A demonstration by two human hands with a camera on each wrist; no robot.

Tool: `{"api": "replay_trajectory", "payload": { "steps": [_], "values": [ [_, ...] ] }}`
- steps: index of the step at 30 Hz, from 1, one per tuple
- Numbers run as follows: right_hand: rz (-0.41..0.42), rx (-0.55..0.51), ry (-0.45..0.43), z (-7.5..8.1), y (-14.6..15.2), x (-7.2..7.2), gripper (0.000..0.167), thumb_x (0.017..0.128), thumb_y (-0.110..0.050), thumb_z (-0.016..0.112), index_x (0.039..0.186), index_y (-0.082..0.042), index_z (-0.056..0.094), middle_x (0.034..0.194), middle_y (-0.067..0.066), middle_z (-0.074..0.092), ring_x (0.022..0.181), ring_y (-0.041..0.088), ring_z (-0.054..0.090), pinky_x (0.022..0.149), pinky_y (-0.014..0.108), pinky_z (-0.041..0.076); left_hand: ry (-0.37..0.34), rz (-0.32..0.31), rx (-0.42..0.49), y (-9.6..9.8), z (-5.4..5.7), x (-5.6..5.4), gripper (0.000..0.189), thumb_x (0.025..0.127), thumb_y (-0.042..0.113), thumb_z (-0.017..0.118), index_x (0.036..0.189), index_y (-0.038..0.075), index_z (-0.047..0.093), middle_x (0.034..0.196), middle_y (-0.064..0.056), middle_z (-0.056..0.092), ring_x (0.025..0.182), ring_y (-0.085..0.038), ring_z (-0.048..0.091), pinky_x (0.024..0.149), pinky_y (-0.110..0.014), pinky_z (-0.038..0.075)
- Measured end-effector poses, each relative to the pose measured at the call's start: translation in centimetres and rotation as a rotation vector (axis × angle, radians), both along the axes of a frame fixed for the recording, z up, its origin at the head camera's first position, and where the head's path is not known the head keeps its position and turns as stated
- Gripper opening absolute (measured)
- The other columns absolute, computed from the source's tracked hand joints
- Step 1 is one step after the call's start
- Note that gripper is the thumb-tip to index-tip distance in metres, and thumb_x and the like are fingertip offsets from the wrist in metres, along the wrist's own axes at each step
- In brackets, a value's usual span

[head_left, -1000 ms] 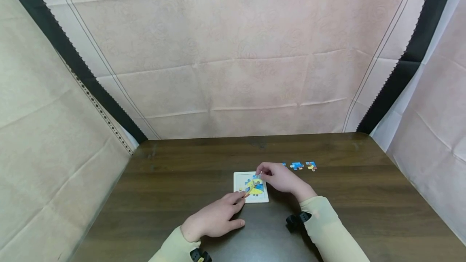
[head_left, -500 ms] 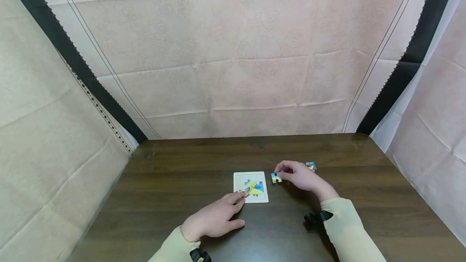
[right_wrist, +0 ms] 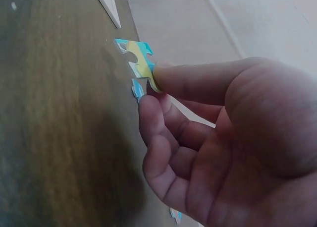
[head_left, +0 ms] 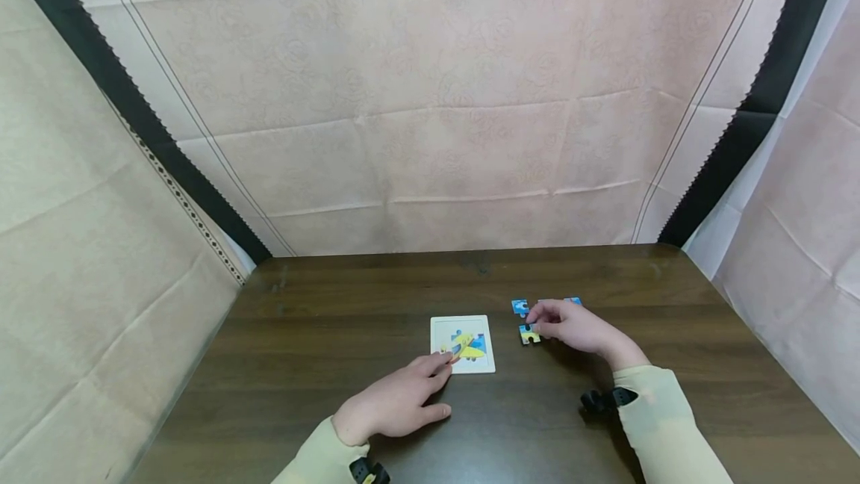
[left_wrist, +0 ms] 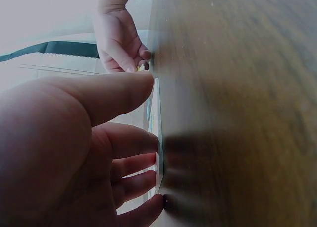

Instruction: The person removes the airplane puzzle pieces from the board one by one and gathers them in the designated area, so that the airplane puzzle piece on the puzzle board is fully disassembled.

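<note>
My right hand [head_left: 567, 326] pinches a blue-and-yellow jigsaw puzzle piece [right_wrist: 143, 68] between thumb and fingers, over the table to the right of the puzzle board. In the head view that piece [head_left: 526, 335] shows just past the fingertips. A square white puzzle board [head_left: 442, 327] bears a partly assembled yellow airplane picture on blue. My left hand [head_left: 398, 402] rests its fingertips on the board's lower left corner, fingers mostly straight and thumb apart. In the left wrist view, the fingers touch the board's edge [left_wrist: 159, 123].
A loose blue puzzle piece [head_left: 520, 307] lies on the brown wooden table [head_left: 322, 327] behind the pinched one. Another blue piece [head_left: 573, 300] shows partly behind the right hand. Pale cloth walls [head_left: 430, 133] close off the back and sides.
My right hand has moved from over the board's upper right corner rightward, carrying the puzzle piece with it. The loose blue piece at the left is uncovered again. My left hand has stayed put.
</note>
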State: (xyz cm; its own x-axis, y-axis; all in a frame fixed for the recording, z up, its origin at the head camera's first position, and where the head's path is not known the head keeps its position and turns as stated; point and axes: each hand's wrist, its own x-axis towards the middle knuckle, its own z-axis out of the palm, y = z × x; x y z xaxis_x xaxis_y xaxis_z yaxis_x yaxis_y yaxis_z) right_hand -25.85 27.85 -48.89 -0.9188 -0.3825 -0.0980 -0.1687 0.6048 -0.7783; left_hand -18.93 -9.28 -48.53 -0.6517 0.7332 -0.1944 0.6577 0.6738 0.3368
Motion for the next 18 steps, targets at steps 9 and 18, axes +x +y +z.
{"api": "replay_trajectory", "payload": {
  "steps": [9, 18],
  "values": [
    [-0.002, -0.016, 0.028, -0.5, -0.3, 0.0, 0.009, 0.105, -0.013, 0.069, 0.112, -0.009, 0.071, 0.096, 0.004, 0.064, 0.088, 0.023, 0.057, 0.075, 0.035, 0.049, 0.002, -0.008, 0.001, -0.1, -0.1, -0.1, 0.067, 0.111, 0.045, 0.058, 0.164, 0.007, 0.042, 0.176, -0.003, 0.026, 0.160, -0.021, 0.026, 0.124, -0.038, 0.033],
    [-0.051, 0.029, 0.080, -1.1, -0.5, -0.3, 0.007, 0.103, -0.011, 0.070, 0.109, -0.011, 0.072, 0.096, 0.002, 0.067, 0.089, 0.021, 0.060, 0.081, 0.039, 0.052, -0.005, -0.001, 0.002, 0.0, -0.1, -0.1, 0.067, 0.111, 0.045, 0.058, 0.164, 0.007, 0.043, 0.176, -0.003, 0.026, 0.160, -0.020, 0.026, 0.124, -0.038, 0.033]
  ]
}}
